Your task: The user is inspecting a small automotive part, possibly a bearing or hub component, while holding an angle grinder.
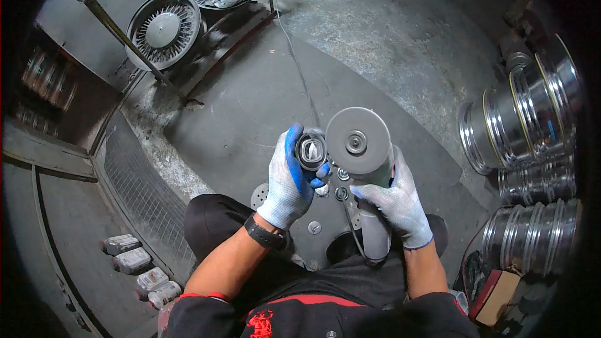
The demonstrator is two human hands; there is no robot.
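My left hand (287, 176), in a white knit glove with blue coated fingers, grips a round metal cap (311, 150) with its hollow side facing up. In my right hand (401, 197), gloved alike, is an angle grinder (374, 230) whose grey disc (359, 143) faces the camera. The disc's left edge lies close beside the cap; whether they touch I cannot tell. Whether the disc is spinning cannot be told either. Several small round metal pieces, among them a disc-shaped one (314, 227), lie on the floor below my hands.
Stacked chrome wheel rims (521, 117) stand at the right, above a cardboard box (498, 298). Wire-spoke wheels (163, 30) lean by a metal frame (225, 56) at the upper left. A cord (298, 65) crosses the floor. Several bottles (134, 260) stand at the lower left.
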